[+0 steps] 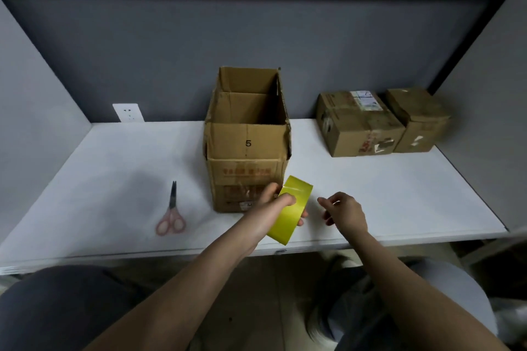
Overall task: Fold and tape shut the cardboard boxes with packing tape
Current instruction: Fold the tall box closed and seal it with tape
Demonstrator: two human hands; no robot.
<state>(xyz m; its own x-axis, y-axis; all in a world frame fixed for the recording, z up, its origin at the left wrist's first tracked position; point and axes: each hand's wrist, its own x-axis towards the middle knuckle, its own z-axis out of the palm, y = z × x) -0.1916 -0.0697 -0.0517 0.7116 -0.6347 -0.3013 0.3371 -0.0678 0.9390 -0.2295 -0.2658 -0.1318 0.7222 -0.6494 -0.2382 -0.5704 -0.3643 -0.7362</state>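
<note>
My left hand [278, 202] grips the yellow-green roll of packing tape [291, 214], thumb curled over its near face and fingers wrapped behind it, holding it tilted above the front edge of the white tabletop [114, 168]. My right hand [343, 211] hovers just beside the roll without touching it, fingers loosely curled with thumb and forefinger drawn close together; it may be pinching a tape end, but blur keeps me from telling. Right behind the roll stands the tall open brown cardboard box [246, 145], its flaps up, a printed "5" on the front flap and faded red lettering below that I cannot read. Pink-handled scissors [171, 215] lie closed on the tabletop to the left, apart from the box. At the right rear sit two closed cardboard boxes, touching: the larger [356, 125] carries a white label and red marks, both unreadable, the smaller [419, 120] torn white scraps. A white wall socket [128, 112] is on the grey back panel.
</note>
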